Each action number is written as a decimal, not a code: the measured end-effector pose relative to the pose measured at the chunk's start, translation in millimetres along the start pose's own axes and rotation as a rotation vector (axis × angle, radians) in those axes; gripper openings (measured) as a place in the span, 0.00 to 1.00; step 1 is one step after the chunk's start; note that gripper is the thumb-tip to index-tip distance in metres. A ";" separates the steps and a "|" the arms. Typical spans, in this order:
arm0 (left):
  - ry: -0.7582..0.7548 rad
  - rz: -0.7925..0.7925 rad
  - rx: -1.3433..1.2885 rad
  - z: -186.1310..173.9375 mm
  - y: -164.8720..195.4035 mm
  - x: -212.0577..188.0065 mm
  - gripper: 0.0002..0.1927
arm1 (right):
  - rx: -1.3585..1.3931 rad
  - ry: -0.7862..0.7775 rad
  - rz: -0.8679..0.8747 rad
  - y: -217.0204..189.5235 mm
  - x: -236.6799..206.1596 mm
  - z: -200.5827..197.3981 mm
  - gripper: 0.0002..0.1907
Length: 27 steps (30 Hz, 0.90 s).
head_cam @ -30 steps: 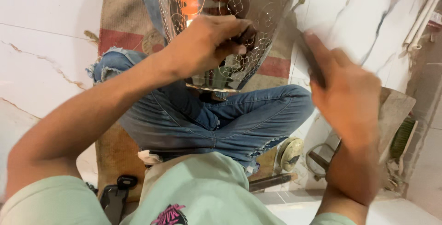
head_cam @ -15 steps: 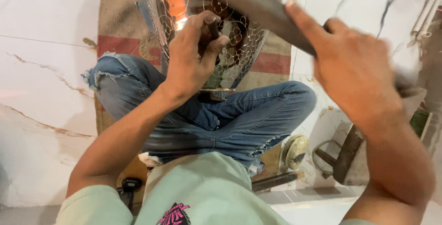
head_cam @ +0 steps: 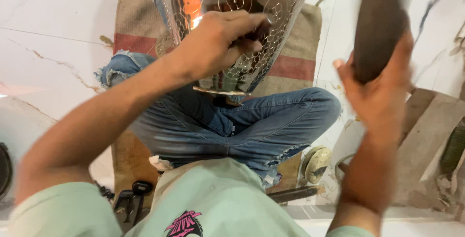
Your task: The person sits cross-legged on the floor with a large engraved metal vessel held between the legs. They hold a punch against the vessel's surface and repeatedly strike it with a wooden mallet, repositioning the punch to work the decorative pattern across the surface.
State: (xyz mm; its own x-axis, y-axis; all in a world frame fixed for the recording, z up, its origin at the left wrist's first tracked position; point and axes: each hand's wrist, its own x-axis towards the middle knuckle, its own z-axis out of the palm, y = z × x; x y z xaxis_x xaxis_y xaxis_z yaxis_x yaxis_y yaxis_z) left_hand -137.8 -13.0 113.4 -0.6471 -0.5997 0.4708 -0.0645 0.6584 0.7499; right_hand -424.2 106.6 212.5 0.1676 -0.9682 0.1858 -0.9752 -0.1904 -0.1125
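Centrally, left hand pinching small tool against patterned metal vessel, right hand gripping raised wooden mallet.

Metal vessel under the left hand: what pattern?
Shiny silver vessel with circled flower motifs, clearest in the head view.

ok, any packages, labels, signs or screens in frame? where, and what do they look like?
No packages, signs or screens.
Only print: shirt graphic, bottom centre on the pale green shirt, a jagged pink and black shape, partly cut off.
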 end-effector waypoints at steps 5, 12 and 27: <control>-0.328 0.167 -0.041 -11.7 -6.5 32.8 0.24 | 0.889 0.306 0.585 -1.4 -65.7 68.0 0.47; -0.799 0.108 0.015 -5.1 3.9 67.1 0.17 | 0.359 0.124 0.737 -49.8 -139.6 146.2 0.16; -0.652 0.088 0.017 -17.9 -10.9 62.6 0.19 | 1.229 0.636 0.660 -53.2 -85.4 120.7 0.48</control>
State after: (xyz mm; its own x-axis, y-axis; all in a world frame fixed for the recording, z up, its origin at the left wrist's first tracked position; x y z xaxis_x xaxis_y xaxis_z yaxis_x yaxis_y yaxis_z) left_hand -164.0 -65.9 143.0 -0.9778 -0.1482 0.1481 0.0012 0.7029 0.7113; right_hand -369.2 179.9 84.8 -0.6336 -0.7646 0.1182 -0.0764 -0.0902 -0.9930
